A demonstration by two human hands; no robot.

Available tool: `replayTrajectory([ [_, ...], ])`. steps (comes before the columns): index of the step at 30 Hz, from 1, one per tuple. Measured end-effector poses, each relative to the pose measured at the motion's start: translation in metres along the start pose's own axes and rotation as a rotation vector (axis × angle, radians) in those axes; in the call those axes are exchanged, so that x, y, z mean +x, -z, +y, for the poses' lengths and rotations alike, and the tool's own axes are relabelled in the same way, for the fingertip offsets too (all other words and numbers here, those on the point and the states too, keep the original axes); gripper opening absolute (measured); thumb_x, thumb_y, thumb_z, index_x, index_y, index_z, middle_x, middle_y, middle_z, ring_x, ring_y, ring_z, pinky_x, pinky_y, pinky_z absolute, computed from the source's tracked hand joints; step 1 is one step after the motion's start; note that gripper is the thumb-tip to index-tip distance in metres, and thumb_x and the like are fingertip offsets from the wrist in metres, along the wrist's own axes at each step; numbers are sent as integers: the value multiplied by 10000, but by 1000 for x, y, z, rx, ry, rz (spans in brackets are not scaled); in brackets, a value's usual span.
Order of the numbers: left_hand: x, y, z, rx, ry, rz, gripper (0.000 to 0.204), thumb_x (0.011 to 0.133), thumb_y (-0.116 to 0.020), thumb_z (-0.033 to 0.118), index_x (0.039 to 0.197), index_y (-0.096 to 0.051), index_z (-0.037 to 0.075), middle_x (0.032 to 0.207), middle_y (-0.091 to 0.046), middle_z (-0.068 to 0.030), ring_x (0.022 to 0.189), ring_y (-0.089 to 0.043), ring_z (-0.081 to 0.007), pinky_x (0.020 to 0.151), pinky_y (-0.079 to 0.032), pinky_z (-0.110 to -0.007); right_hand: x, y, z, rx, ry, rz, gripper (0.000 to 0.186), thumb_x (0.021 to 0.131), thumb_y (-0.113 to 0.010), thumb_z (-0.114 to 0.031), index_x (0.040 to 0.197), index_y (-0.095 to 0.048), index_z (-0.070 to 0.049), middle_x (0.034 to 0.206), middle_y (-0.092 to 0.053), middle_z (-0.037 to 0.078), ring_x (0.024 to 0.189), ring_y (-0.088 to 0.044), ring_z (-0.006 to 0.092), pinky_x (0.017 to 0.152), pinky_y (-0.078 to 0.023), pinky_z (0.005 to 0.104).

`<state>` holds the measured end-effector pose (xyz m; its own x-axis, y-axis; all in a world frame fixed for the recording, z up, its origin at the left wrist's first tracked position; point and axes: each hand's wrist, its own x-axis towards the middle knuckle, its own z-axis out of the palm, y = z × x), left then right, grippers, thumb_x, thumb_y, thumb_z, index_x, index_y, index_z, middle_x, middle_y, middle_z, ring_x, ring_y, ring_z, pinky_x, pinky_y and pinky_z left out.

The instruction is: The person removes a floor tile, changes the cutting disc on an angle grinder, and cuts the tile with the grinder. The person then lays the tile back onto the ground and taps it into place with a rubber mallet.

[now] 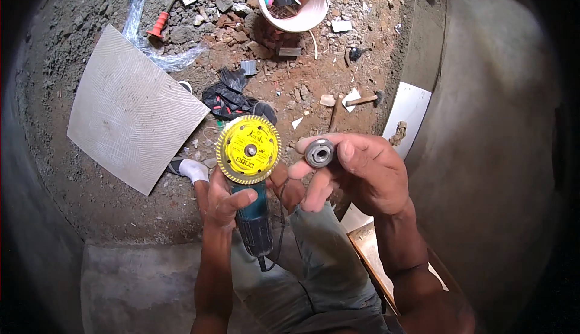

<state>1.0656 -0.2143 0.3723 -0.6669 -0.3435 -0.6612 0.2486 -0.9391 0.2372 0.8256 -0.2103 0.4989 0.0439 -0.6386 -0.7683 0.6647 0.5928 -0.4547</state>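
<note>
My left hand (225,200) is wrapped round an angle grinder (254,216) with a teal and black body, its cord trailing from the lower end. A yellow cutting disc (249,148) with a notched metal rim sits on its spindle, face toward me. To the right of the disc, my right hand (368,174) pinches a round metal flange nut (319,153) between thumb and fingers, apart from the grinder. The spindle end shows at the disc's centre with no nut on it.
A large tile (133,110) leans at the left. Rubble ground holds a bucket (320,17), a red-handled tool (158,25), a black plastic bag (229,95) and a hammer (364,100). White tile strips (406,113) run along the right wall; my legs are below.
</note>
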Motion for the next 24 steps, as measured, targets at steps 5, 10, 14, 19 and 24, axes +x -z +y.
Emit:
replayTrajectory([
  [5,1,-8,5,15,-65,9,935,675,-880,235,1430,-401,-40,1318,-589,-157,1172,-627,-260,972,-539,-399,-5,-27,-16,-93,-27,17,447,1052,-479,-218,1277,-532,165,1091,-692,294,729,-731,304,764,-589,364],
  [10,-7,-4,7,108,0,90,927,633,-906,313,1350,-448,-54,1053,-685,-163,882,-700,-239,832,-566,-338,-32,-47,-34,-307,153,-119,388,1001,-582,-174,1095,-637,199,883,-723,281,663,-738,303,666,-608,356],
  [14,-12,7,2,102,119,113,914,633,-908,281,1352,-456,-59,1094,-678,-158,939,-696,-245,876,-558,-348,-30,-39,-31,-579,454,-214,329,961,-632,-109,1076,-651,198,843,-731,252,688,-746,280,644,-609,346],
  [19,-3,14,-11,80,-83,134,824,669,-879,199,1350,-481,-36,1190,-654,-133,1058,-676,-227,862,-594,-350,8,-24,-3,-516,130,49,339,941,-608,-17,1278,-594,17,1070,-700,95,1001,-702,151,874,-544,292],
  [24,1,5,-2,42,-70,120,928,625,-898,226,1383,-434,-41,1186,-644,-141,964,-697,-236,797,-613,-355,32,-9,27,-502,160,101,320,897,-668,27,1207,-586,17,1128,-647,134,1035,-668,142,868,-527,265],
])
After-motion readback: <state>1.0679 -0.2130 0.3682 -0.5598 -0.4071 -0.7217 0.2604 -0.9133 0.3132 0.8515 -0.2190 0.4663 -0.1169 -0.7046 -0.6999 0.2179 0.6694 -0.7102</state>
